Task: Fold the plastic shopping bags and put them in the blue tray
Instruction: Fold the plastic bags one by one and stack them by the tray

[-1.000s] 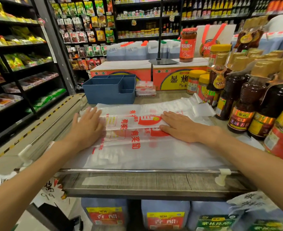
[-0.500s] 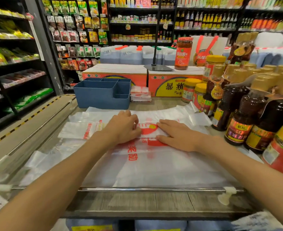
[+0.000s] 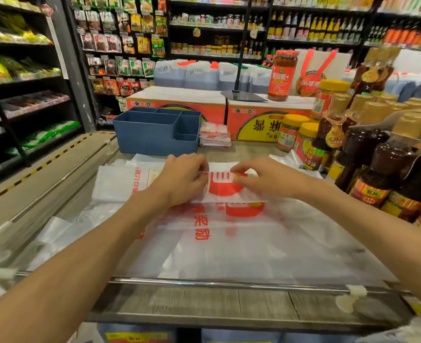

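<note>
1. The plastic shopping bag (image 3: 229, 243) you are working lies flat across the counter (image 3: 229, 310), its far part doubled over into a folded band (image 3: 140, 181) just short of the blue tray (image 3: 150, 134).
2. Your left hand (image 3: 182, 179) has its fingers curled down onto the band's far edge and appears to pinch the film there. Your right hand (image 3: 266, 179) meets it at the same edge, fingertips bent onto the plastic; whether it grips or only presses, you cannot tell from here.
3. The tray's compartments look unfilled from this angle, and a stack of folded bags (image 3: 215, 134) sits just beside its right wall, not in it.
4. The film is slick and thin: if you let go of one end before creasing, the fold will likely spring open or skew.
5. More loose plastic lies under and left of the bag, so you could drag a second sheet along.
6. The sauce bottles (image 3: 368, 174) stand near your right forearm; a wide sweep could knock one over.
</note>
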